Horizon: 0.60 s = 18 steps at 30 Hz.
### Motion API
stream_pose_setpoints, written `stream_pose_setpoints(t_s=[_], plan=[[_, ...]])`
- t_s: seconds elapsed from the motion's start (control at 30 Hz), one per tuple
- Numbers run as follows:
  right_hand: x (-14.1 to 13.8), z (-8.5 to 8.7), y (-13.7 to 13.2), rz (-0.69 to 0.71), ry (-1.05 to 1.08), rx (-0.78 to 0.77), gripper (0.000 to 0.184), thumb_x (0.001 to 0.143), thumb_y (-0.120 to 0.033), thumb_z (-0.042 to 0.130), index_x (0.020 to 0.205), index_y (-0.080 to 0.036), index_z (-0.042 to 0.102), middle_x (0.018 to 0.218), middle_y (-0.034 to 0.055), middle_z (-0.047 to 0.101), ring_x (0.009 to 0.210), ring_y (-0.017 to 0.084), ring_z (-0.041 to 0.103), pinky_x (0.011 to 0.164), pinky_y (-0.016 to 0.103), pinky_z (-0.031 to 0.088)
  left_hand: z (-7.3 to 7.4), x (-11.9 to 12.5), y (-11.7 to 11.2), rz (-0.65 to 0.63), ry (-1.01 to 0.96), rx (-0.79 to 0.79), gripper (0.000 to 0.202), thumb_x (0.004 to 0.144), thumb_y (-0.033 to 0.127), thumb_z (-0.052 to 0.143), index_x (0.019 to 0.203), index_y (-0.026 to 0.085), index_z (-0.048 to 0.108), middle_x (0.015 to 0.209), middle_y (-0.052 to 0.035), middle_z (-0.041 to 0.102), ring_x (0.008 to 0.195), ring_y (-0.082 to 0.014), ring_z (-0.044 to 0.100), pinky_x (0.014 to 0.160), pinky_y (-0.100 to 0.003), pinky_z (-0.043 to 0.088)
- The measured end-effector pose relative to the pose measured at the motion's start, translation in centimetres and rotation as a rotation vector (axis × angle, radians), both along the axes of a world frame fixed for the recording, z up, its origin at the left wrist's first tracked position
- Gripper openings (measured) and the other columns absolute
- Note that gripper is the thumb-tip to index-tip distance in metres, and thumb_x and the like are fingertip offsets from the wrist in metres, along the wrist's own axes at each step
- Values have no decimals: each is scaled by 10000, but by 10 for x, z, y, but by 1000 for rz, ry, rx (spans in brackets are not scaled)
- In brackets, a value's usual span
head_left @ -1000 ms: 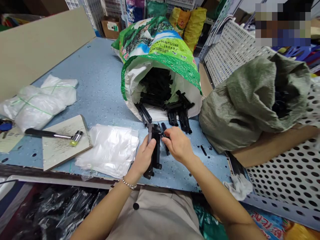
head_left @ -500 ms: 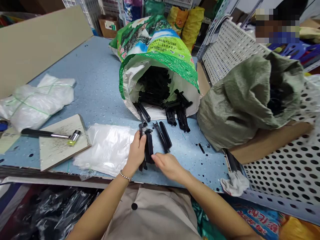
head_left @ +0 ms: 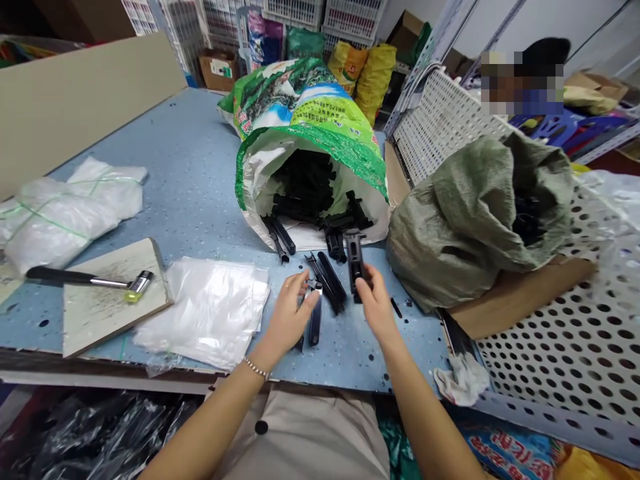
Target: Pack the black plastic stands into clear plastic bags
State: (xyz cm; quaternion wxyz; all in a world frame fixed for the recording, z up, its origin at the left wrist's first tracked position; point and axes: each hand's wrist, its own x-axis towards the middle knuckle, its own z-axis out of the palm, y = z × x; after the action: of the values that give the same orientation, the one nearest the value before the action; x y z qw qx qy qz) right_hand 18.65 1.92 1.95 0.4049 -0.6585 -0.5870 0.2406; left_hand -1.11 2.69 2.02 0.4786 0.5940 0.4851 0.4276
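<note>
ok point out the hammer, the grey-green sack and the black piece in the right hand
hammer (head_left: pixel 60 275), head view, on its black handle
grey-green sack (head_left: pixel 465 227), head view, on its bulging side
black piece (head_left: pixel 355 257), head view, on its upper end, above the right hand (head_left: pixel 379 310)

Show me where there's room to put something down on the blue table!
The blue table has a big bare patch between the white plastic bundle and the green woven sack. A smaller one lies between the right hand and the grey-green sack. It's crowded around the left hand, among the black plastic parts.
</note>
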Motion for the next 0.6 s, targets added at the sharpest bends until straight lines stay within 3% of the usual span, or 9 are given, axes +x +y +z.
stream_pose_setpoints(t_s=[0.1, 0.23, 0.33, 0.43, 0.53, 0.6], plan=[[-29, 22, -33, 211, 65, 36, 300, 979, -395, 377, 1207, -239, 494, 1164, 91, 569, 1083, 217, 535, 943, 402, 440, 17, 10, 1, -65, -386, -225, 461, 890, 485, 524, 1271, 224, 511, 1190, -80, 591, 1022, -199, 599, 903, -332, 490], [-36, 42, -17, 144, -197, 242, 324, 984, -449, 329, 1027, -203, 535, 986, 102, 557, 956, 246, 505, 865, 418, 422, 33, 11, -5, -70, -598, -481, 380, 795, 458, 664, 1062, 196, 592, 842, -7, 604, 674, -122, 567, 609, -233, 483], [-32, 40, 17, 256, -417, 303, 440, 976, -512, 273, 954, -185, 565, 910, 126, 570, 888, 265, 491, 810, 417, 408, 37, 9, -14, -124, -660, -590, 361, 774, 462, 675, 975, 176, 586, 748, 6, 576, 554, -95, 513, 508, -217, 438], [-38, 35, 39, 316, -473, 212, 511, 989, -508, 195, 857, -198, 580, 802, 103, 577, 806, 244, 515, 734, 364, 396, 36, 8, -17, -41, -625, -591, 352, 762, 492, 673, 893, 181, 573, 685, 22, 564, 496, -86, 490, 463, -210, 413], [-51, 33, 30, 308, -395, 35, 520, 1008, -486, 159, 816, -222, 563, 720, 43, 578, 699, 195, 525, 648, 304, 375, 32, 1, -11, 90, -590, -578, 366, 752, 521, 666, 829, 176, 573, 676, 19, 584, 492, -92, 507, 466, -216, 429], [-60, 31, 9, 426, -374, 36, 526, 1007, -502, 169, 801, -222, 563, 716, 35, 591, 696, 184, 530, 656, 295, 373, 29, -7, -5, 142, -578, -582, 397, 758, 553, 640, 814, 163, 591, 664, 6, 601, 505, -106, 531, 483, -229, 447]])
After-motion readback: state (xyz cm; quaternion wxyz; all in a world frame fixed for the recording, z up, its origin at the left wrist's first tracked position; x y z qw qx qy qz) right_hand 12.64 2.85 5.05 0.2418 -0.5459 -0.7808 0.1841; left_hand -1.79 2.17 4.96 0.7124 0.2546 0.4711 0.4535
